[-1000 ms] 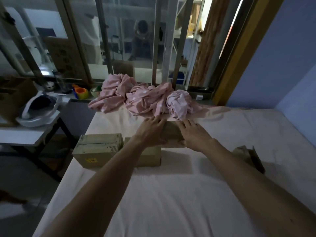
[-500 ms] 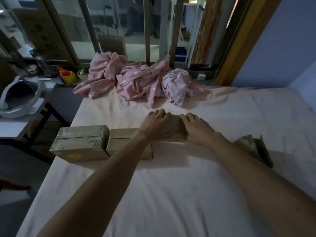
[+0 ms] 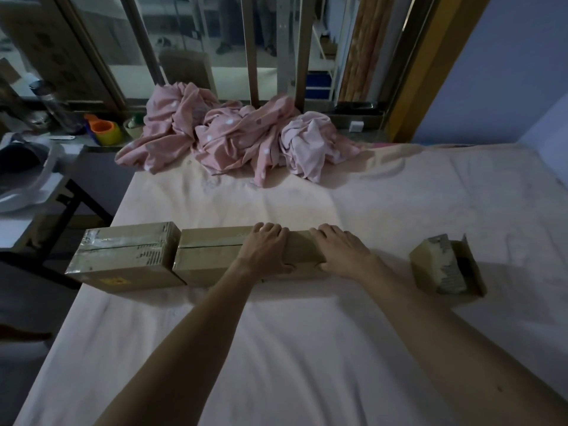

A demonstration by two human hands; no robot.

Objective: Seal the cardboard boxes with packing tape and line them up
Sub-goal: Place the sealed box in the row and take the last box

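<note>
Head view, from where I'm watching: the small box (image 3: pixel 304 250) is plain brown cardboard, closed on top, lying on its long side near the middle of the bed. My left hand (image 3: pixel 266 250) is clamped on its left part, fingers hooked over the far edge and thumb on the near face. My right hand (image 3: pixel 341 253) grips its right end the same way, thumb wrapped round the near corner. Its left end sits against the middle box (image 3: pixel 209 253), whose top seam is shut. That one in turn touches the taped box (image 3: pixel 129 253), which has glossy tape across the lid and a yellow label on its front. Off to the right, well apart, an open box (image 3: pixel 445 265) stands tilted with its flaps up.

A second ago the small box sat further back, behind the middle box's right end; now it is drawn forward into line with the other two.

All of it rests on a pale pink bedsheet (image 3: pixel 307 348). A heap of pink clothes (image 3: pixel 239 136) lies at the far edge beneath the window (image 3: pixel 196 41), with an orange cup (image 3: pixel 103 128) on the sill and a side table (image 3: pixel 27 216) at left.
</note>
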